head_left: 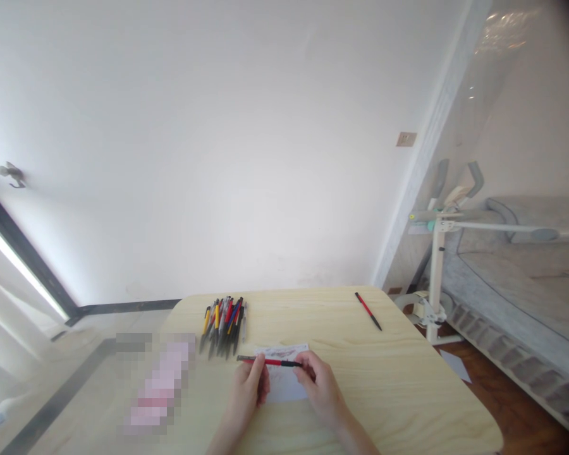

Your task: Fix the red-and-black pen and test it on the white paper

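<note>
A red pen with black ends (274, 362) lies level between my two hands, above a sheet of paper. My left hand (252, 384) pinches it near its left end, thumb on top. At the other end, the fingers of my right hand (321, 385) close around the black tip. Under the pen, the white paper (287, 388) carries dark scribbles along its upper part and is partly covered by my hands. To the left is a pile of pens (225, 322) in yellow, red, blue, black and grey. Another red and black pen (368, 311) rests alone at the back right.
The pale wooden table (398, 392) has rounded corners and stands near a white wall (246, 158). On the right are an exercise machine (437, 272) and a grey sofa (526, 272). A pixelated pink patch (161, 385) appears at the table's left side.
</note>
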Motion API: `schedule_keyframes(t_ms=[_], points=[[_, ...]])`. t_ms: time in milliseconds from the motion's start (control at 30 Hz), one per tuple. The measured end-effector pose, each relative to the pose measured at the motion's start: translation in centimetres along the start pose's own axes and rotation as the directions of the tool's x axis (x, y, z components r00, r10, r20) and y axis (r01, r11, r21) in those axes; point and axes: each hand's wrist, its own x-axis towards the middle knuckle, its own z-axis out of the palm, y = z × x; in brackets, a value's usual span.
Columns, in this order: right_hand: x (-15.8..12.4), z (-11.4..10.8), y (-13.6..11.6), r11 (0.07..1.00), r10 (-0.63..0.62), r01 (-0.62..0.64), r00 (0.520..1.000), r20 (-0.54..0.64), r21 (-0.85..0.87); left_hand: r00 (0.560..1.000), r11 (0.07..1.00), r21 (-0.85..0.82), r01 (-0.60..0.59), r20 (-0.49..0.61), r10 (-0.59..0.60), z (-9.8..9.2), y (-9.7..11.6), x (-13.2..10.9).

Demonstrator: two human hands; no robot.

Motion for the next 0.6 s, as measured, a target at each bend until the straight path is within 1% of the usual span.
schedule_keyframes(t_ms=[233,433,500,600], points=[[-0.12,0.11,-0.1,1.0,-0.007,0.006,1.0,0.014,0.012,1.0,1.0,0.018,0.002,-0.005,-0.002,0.12,0.23,-0.19],[-0.15,0.19,-0.04,0.995,0.0,-0.001,1.0,-0.013,-0.095,1.0,1.0,-0.005,0.003,-0.029,-0.003,0.11,0.01,-0.13],[-0.18,0.14,-0.23,0.994,0.0,0.001,1.0,0.005,-0.105,1.0,1.0,0.027,-0.002,-0.01,0.002,0.19,-0.03,-0.2],[-0.22,-0.09,-0.84,0.994,-0.057,0.062,0.997,0.057,-0.094,1.0,0.997,0.079,-0.015,0.012,0.014,0.37,0.03,-0.36]])
